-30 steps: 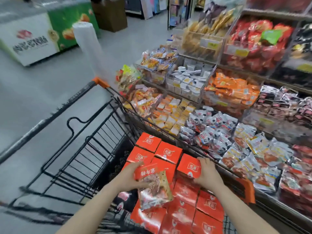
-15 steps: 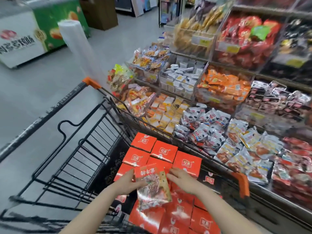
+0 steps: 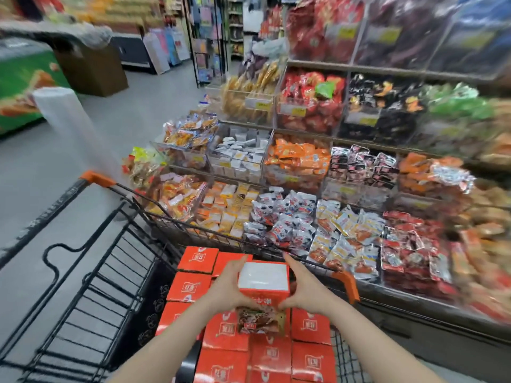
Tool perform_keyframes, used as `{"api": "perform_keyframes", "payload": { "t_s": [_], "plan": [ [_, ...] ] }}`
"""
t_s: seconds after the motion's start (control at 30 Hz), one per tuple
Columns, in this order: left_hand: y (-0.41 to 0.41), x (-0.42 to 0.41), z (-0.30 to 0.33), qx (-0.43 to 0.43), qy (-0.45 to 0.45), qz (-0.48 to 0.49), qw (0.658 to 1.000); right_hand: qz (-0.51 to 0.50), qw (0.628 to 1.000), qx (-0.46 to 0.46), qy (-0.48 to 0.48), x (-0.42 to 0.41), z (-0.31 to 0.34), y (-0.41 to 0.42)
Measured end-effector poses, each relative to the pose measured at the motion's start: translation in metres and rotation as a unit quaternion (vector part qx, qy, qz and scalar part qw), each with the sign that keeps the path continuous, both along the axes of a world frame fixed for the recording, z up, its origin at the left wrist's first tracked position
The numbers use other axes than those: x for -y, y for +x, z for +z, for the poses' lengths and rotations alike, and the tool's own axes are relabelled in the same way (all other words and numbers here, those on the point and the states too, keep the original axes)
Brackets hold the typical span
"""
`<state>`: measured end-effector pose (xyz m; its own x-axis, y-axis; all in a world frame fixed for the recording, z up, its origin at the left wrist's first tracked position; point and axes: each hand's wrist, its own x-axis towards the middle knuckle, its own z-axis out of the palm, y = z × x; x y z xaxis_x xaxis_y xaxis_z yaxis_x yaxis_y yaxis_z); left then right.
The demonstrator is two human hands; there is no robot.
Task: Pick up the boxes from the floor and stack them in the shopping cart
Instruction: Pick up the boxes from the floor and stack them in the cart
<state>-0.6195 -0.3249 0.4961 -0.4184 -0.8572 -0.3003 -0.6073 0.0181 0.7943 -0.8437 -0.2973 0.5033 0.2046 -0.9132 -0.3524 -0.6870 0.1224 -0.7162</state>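
- Even, bright overhead store light is seen; shadows are faint.
- Glare is caught on plastic snack packets (image 3: 287, 225) beyond the fingers.
- Edges are smeared by motion blur and bowed by wide-angle distortion.

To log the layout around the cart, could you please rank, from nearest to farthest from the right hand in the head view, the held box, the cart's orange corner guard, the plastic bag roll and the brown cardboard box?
From the right hand:
1. Held box, gripped between both hands.
2. Orange corner guard, just right, on the cart rim.
3. Plastic bag roll, far left, beyond the cart.
4. Brown cardboard box, farthest, up the aisle at upper left.
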Motion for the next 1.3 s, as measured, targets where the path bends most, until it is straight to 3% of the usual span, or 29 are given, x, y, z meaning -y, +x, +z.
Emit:
{"api": "perform_keyframes", "payload": {
  "t_s": [0.1,0.3,0.43,0.5,0.6,0.7,0.87,1.07,1.13,1.3],
  "plan": [
    [-0.015,0.01,0.008,0.011,-0.016,-0.029,0.999,-0.039,0.998,0.038,0.033,-0.011,0.011,-0.021],
    [-0.036,0.023,0.026,-0.064,0.035,-0.051,0.996,-0.056,0.996,0.034,0.054,-0.031,0.015,-0.052],
    [-0.038,0.033,0.028,0.053,-0.049,-0.108,0.992,-0.078,0.997,0.002,-0.017,-0.025,0.03,-0.055],
    [-0.041,0.032,0.031,0.068,-0.08,-0.13,0.986,-0.065,0.996,-0.022,-0.056,-0.021,0.039,-0.049],
    [-0.057,0.025,0.035,0.078,-0.118,-0.181,0.973,-0.005,0.984,-0.136,-0.116,-0.015,0.044,-0.041],
    [-0.071,0.019,0.024,0.104,-0.125,-0.216,0.963,-0.008,0.991,-0.092,-0.1,-0.017,0.047,-0.043],
    [-0.076,0.019,0.008,0.117,-0.117,-0.224,0.961,-0.033,0.996,-0.015,-0.079,-0.027,0.052,-0.045],
    [-0.055,0.008,-0.031,0.069,-0.041,-0.171,0.982,0.015,0.994,-0.104,0.028,-0.039,0.025,-0.064],
    [-0.047,0.003,-0.04,0.052,-0.03,-0.15,0.987,0.007,0.994,-0.111,0.024,-0.038,0.013,-0.06],
    [-0.004,0.002,-0.069,0.16,-0.039,-0.15,0.975,0.061,0.978,-0.2,-0.018,-0.019,-0.026,-0.034]
  ]
}}
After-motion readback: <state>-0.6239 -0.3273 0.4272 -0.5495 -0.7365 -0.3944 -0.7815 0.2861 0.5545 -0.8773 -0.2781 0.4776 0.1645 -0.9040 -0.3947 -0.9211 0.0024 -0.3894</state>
